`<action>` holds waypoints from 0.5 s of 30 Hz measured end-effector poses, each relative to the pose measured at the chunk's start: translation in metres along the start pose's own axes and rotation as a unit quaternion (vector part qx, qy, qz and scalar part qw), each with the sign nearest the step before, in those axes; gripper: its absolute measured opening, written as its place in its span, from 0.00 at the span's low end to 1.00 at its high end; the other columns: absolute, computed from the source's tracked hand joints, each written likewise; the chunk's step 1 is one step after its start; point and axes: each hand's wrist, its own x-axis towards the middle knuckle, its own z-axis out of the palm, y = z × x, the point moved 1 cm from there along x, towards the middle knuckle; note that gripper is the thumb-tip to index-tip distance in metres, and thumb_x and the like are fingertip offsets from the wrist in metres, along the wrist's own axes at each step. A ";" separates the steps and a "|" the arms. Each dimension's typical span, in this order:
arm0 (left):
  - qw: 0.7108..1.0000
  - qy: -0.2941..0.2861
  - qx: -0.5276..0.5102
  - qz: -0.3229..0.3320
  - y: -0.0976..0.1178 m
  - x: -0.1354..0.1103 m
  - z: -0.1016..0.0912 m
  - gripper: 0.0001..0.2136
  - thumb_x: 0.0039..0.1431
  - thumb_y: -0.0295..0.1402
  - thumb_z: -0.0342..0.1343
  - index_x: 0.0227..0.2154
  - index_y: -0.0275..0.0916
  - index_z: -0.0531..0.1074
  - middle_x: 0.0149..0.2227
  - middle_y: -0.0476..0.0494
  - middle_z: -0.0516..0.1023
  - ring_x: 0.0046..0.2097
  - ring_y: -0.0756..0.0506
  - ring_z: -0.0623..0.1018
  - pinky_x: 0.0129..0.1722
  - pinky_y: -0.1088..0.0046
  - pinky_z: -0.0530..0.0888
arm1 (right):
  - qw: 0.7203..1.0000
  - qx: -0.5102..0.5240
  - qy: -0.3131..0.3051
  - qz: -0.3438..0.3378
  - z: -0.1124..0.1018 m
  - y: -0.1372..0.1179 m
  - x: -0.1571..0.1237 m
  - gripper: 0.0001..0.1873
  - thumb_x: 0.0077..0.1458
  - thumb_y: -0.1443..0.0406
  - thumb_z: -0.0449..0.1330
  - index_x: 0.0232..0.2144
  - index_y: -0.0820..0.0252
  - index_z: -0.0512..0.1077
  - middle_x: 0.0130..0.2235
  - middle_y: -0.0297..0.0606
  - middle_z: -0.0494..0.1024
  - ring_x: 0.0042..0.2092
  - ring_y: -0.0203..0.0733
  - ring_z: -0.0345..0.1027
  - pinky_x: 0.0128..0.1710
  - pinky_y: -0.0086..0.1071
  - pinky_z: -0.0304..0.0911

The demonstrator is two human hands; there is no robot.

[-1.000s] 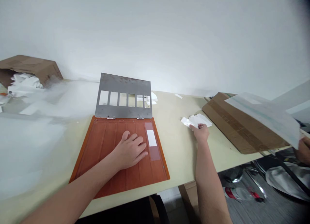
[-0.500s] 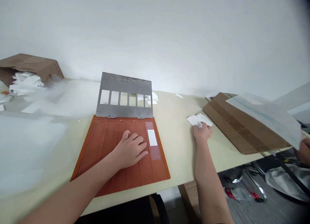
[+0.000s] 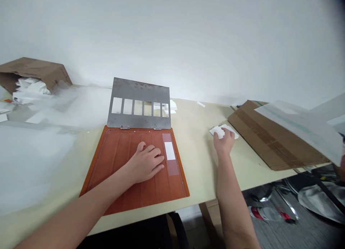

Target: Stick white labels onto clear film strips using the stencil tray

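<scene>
My left hand (image 3: pixel 144 162) lies flat on a ribbed orange-red board (image 3: pixel 129 191), fingers apart and holding nothing. Just to its right, a white rectangular strip (image 3: pixel 169 151) lies on a translucent pinkish band (image 3: pixel 172 166). A grey metal plate (image 3: pixel 138 94) with a row of rectangular windows stands hinged at the board's far edge. My right hand (image 3: pixel 224 141) is on the pale table, fingers closed over a small bunch of white paper pieces (image 3: pixel 221 131), which they partly hide.
A cardboard sheet (image 3: pixel 269 137) lies at right, under a translucent plastic sheet (image 3: pixel 299 128) held up by another person's hand (image 3: pixel 342 170) at the frame edge. White scraps (image 3: pixel 172 107) lie behind the plate. A cardboard box (image 3: pixel 35 71) spills white paper at far left.
The white paper pieces have drawn into a tighter bunch under my right hand. The other person's hand has moved toward the right edge. My left hand has barely moved.
</scene>
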 end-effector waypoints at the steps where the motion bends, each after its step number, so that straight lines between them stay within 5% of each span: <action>1: 1.000 -0.015 -0.012 -0.009 0.000 0.002 -0.003 0.10 0.67 0.34 0.49 0.38 0.38 0.74 0.39 0.44 0.74 0.42 0.44 0.70 0.45 0.59 0.54 | 0.999 0.027 -0.026 -0.031 0.001 -0.012 -0.002 0.26 0.52 0.58 0.55 0.50 0.69 0.69 0.52 0.57 0.67 0.48 0.53 0.66 0.51 0.47 0.61; 4: 0.993 -0.083 -0.051 -0.070 -0.001 0.013 -0.015 0.10 0.65 0.35 0.50 0.41 0.40 0.75 0.44 0.42 0.74 0.46 0.42 0.71 0.47 0.57 0.55 | 0.973 0.116 -0.143 -0.140 0.009 -0.055 -0.014 0.22 0.54 0.52 0.56 0.45 0.62 0.72 0.47 0.47 0.74 0.41 0.45 0.70 0.41 0.39 0.66; 9: 0.971 -0.163 -0.059 -0.167 -0.005 0.035 -0.026 0.18 0.65 0.40 0.50 0.54 0.41 0.71 0.53 0.37 0.72 0.53 0.35 0.71 0.52 0.46 0.56 | 0.882 0.242 -0.281 -0.289 0.020 -0.111 -0.048 0.13 0.58 0.56 0.59 0.41 0.55 0.74 0.43 0.38 0.79 0.45 0.43 0.71 0.48 0.39 0.66; 15: 0.974 -0.125 -0.076 -0.171 -0.011 0.047 -0.006 0.19 0.63 0.30 0.44 0.56 0.43 0.68 0.58 0.40 0.70 0.58 0.37 0.70 0.55 0.48 0.59 | 0.819 0.279 -0.325 -0.381 0.020 -0.113 -0.070 0.17 0.55 0.60 0.63 0.47 0.54 0.71 0.47 0.38 0.78 0.50 0.48 0.67 0.55 0.47 0.60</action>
